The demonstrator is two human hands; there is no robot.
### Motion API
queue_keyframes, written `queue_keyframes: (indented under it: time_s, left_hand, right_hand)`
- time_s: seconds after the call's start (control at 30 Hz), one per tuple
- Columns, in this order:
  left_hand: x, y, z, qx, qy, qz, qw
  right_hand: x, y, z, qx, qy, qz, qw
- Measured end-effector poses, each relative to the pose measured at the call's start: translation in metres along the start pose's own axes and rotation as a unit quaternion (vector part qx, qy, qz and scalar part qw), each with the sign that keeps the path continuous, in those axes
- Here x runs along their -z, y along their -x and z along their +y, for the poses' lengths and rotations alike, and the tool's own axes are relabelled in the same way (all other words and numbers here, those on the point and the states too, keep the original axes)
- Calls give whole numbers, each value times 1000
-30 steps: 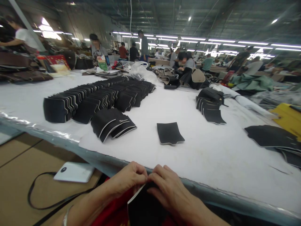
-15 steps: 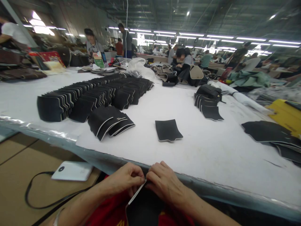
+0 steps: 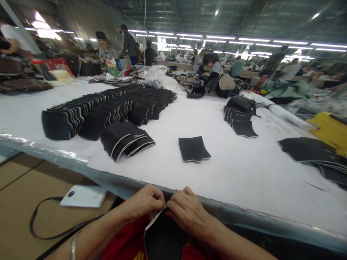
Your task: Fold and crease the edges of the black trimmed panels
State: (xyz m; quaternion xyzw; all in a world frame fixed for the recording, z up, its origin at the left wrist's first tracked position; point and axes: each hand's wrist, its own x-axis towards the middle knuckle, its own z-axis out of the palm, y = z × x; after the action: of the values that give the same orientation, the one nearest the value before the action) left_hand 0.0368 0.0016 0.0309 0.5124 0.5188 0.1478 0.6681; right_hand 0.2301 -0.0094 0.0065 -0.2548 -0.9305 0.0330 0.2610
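Note:
Below the table's front edge, a black leather-like piece (image 3: pixel 165 234) with a pale cut edge lies over my lap. My left hand (image 3: pixel 151 200) pinches its upper corner, thumb against fingers. Close beside it, my right hand (image 3: pixel 187 211) is closed on the same piece, its fingers bent over the top edge. The fingertips of both hands nearly meet there, and what lies between them is partly hidden. Beyond my hands, one similar black piece (image 3: pixel 194 148) lies flat on the white table (image 3: pixel 238 173). A small fanned stack of black pieces (image 3: pixel 126 141) rests to its left.
Long rows of black pieces (image 3: pixel 62 122) stand at the left. More stacks lie at the right, near a yellow folder-like item (image 3: pixel 329 130). A white phone-like device (image 3: pixel 84 196) with a black cord sits on a brown surface at lower left. Other people work farther back.
Both hands stay at the piece's top edge, with only a slight shift of the fingers and left forearm. In the background, a standing person has moved left.

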Motion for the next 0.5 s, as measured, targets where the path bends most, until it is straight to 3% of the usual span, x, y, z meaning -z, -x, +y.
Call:
queue_keyframes:
  time_s: [0.37,0.5]
  left_hand:
    - [-4,7,-4,-9,-22,23,999]
    - [0,8,-1,-27,-71,38,996]
  right_hand:
    - [-1,-1,-2,3,-21,-18,1000]
    - [8,-11,1,-27,-53,-85,995]
